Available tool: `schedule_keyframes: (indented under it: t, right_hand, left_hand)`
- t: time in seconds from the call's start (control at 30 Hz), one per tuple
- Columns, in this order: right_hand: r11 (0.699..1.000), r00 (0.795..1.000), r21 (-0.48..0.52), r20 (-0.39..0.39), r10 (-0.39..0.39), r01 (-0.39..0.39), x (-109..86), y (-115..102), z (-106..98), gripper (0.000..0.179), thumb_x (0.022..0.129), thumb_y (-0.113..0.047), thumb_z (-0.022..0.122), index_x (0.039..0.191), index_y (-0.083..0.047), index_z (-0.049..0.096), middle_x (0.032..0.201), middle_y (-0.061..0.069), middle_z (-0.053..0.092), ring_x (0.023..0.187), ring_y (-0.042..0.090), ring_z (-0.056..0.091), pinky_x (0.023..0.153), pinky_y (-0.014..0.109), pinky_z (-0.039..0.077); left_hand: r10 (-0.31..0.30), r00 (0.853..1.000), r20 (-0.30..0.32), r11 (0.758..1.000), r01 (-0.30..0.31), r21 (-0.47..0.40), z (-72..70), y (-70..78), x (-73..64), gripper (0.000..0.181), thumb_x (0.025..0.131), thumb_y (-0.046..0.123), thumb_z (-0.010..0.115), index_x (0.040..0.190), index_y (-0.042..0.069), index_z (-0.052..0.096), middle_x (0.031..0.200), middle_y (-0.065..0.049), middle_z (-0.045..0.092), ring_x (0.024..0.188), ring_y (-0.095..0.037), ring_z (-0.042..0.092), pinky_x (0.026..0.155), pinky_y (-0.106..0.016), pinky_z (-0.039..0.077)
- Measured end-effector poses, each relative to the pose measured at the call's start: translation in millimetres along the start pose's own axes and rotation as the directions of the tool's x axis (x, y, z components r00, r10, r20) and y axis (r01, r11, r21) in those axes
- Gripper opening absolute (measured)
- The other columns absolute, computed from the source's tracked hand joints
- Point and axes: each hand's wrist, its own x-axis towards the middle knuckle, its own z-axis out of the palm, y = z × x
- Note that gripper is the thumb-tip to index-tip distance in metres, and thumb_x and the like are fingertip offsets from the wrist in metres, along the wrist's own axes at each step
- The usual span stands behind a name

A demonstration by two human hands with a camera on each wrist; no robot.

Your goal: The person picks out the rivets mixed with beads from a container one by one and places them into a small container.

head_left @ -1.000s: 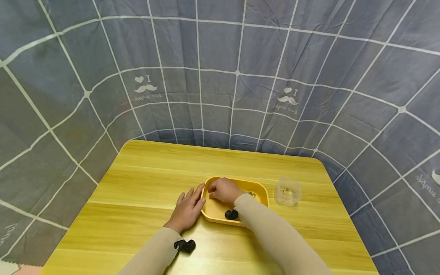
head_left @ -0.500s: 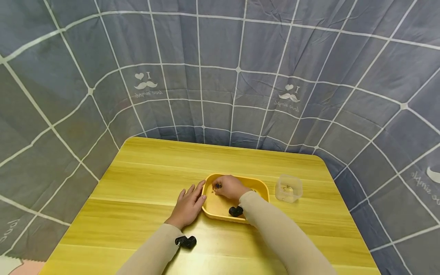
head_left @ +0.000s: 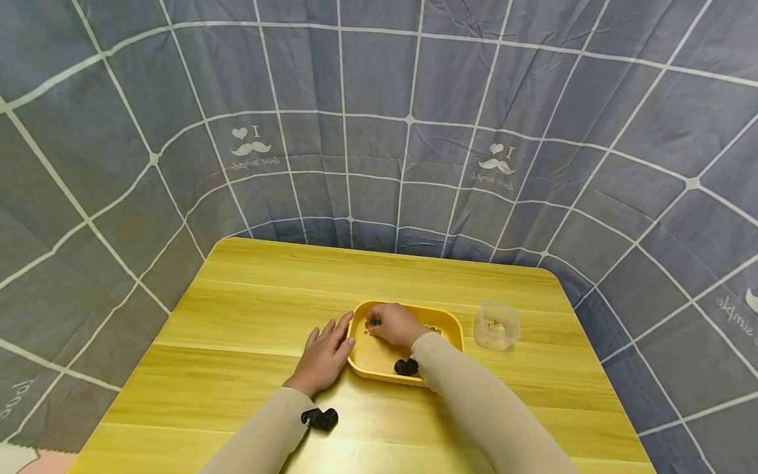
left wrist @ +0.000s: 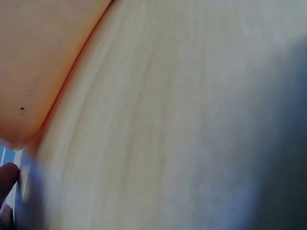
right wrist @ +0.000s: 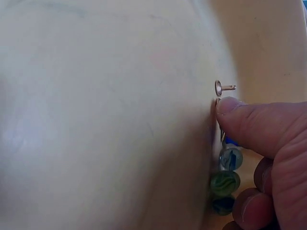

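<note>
My right hand (head_left: 398, 326) is down inside the yellow tray (head_left: 376, 359), at its left end among several glass marbles (right wrist: 225, 183). In the right wrist view, the thumb (right wrist: 242, 117) lies over bits of copper-coloured metal beside the marbles, with other fingers curled behind. I cannot tell whether it pinches one. Just past the thumb tip lies a small copper-coloured tack (right wrist: 218, 88) with a round head and short stem. My left hand (head_left: 320, 362) rests with spread, relaxed fingers against the tray's left side; the left wrist view catches its fingertips (left wrist: 7, 179).
Right of the tray stands a clear plastic box (head_left: 497, 339) with a few small brass-coloured pieces inside. More small round things (head_left: 437, 330) lie at the tray's right end, partly behind my right arm. A grey checked curtain (head_left: 379, 158) hangs behind the wooden table (head_left: 266, 283).
Since a second ago, my right hand has shifted slightly to the right in the tray, and marbles now show by its fingertips. My left hand stays at the tray's side.
</note>
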Motion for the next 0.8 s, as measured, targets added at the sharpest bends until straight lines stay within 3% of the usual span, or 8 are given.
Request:
schedule_keyframes:
  t: [0.33,0.8]
  right_hand:
    - [1.000,1.000,0.013,-0.027,-0.006,0.006,-7.9,5,-1,0.012,0.095,-0.022,0.080,0.107,-0.019,0.079,0.109,-0.004,0.079,0.096,0.014,0.069,0.092,0.035,0.058]
    - [0.997,0.998,-0.050,0.016,-0.054,0.055,-4.5,13,-4,0.011,0.097,-0.026,0.077,0.104,-0.022,0.085,0.106,-0.008,0.080,0.097,0.010,0.071,0.094,0.032,0.058]
  left_hand:
    - [-0.009,1.000,-0.010,1.000,0.009,-0.002,4.0,3.3,-2.6,0.057,0.114,0.042,0.042,0.169,0.034,0.026,0.161,-0.009,0.052,0.159,-0.042,0.031,0.131,-0.064,0.009]
    - [-0.031,0.999,-0.010,1.000,0.031,0.004,5.7,12.0,0.6,0.057,0.114,0.039,0.043,0.169,0.032,0.026,0.160,-0.010,0.053,0.159,-0.042,0.031,0.131,-0.064,0.009]
